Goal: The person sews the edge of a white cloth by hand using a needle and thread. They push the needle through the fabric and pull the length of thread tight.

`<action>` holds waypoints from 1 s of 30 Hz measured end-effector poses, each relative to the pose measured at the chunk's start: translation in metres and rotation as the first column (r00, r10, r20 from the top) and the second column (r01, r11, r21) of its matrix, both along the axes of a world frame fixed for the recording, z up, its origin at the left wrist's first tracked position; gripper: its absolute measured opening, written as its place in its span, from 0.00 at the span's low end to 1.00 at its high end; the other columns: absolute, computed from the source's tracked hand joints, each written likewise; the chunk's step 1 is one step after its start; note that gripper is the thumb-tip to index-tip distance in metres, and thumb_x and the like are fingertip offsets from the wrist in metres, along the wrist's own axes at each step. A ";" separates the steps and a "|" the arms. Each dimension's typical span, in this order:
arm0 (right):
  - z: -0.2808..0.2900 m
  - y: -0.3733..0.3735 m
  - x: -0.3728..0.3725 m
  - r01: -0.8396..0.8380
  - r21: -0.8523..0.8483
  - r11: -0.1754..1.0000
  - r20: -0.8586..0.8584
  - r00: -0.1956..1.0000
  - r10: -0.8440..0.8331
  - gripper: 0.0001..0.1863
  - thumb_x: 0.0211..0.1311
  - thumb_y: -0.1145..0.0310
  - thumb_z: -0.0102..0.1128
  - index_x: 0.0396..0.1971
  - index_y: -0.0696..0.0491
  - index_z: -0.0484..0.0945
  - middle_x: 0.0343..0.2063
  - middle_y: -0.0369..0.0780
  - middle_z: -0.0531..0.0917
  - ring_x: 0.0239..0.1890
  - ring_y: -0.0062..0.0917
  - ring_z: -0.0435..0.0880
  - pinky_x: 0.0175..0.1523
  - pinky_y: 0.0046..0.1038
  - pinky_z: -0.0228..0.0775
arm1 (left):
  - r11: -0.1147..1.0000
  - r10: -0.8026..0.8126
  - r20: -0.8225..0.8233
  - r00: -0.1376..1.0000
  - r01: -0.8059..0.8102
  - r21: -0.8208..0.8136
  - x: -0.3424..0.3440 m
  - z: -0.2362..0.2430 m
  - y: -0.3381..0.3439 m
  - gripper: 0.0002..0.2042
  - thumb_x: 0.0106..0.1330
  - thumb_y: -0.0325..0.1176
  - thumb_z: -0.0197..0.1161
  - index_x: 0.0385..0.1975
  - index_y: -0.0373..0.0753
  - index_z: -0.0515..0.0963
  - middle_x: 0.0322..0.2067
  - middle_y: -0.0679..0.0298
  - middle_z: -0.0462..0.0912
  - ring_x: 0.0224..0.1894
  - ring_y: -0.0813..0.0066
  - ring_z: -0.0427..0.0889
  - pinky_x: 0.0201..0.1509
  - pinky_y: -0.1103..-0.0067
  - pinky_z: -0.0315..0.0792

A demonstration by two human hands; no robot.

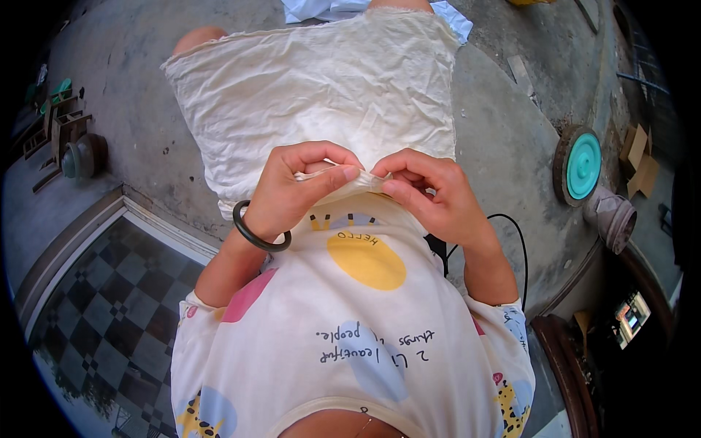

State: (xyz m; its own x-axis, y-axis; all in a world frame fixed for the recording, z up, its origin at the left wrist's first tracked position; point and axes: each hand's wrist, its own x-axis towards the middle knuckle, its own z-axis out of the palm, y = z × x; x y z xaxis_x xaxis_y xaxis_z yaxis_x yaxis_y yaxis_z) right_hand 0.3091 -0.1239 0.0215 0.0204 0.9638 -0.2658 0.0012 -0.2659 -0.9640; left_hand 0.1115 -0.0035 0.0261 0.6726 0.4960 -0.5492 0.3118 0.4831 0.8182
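Note:
A wrinkled white cloth [321, 95] with frayed edges lies spread over my lap and knees. Its near edge is gathered up in front of my waist. My left hand [287, 188], with a dark bangle [252, 235] on the wrist, pinches that folded edge between thumb and forefinger. Close beside it, my right hand [437, 191] grips the same fold with thumb and curled fingers. A small gap separates the two sets of fingertips. Whether a needle or thread is between them is too small to tell.
Grey concrete floor surrounds me. At the right stand a round turquoise lid [583, 166], a pale container on its side [612, 219] and an opened cardboard box [637, 160]. Small wooden stools [66, 131] are at the left, above a dark tiled area [120, 306]. Light blue fabric [321, 9] lies beyond my knees.

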 end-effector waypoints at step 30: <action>0.000 0.002 -0.001 -0.007 -0.029 1.000 0.008 1.000 0.007 0.03 0.66 0.75 0.62 0.36 0.58 0.79 0.23 0.33 0.80 0.24 0.11 0.75 0.30 0.18 0.67 | 0.993 -0.057 -0.010 0.998 0.058 0.107 0.002 -0.003 -0.002 0.06 0.67 0.28 0.65 0.37 0.33 0.84 0.33 0.70 0.85 0.36 0.88 0.80 0.42 0.86 0.74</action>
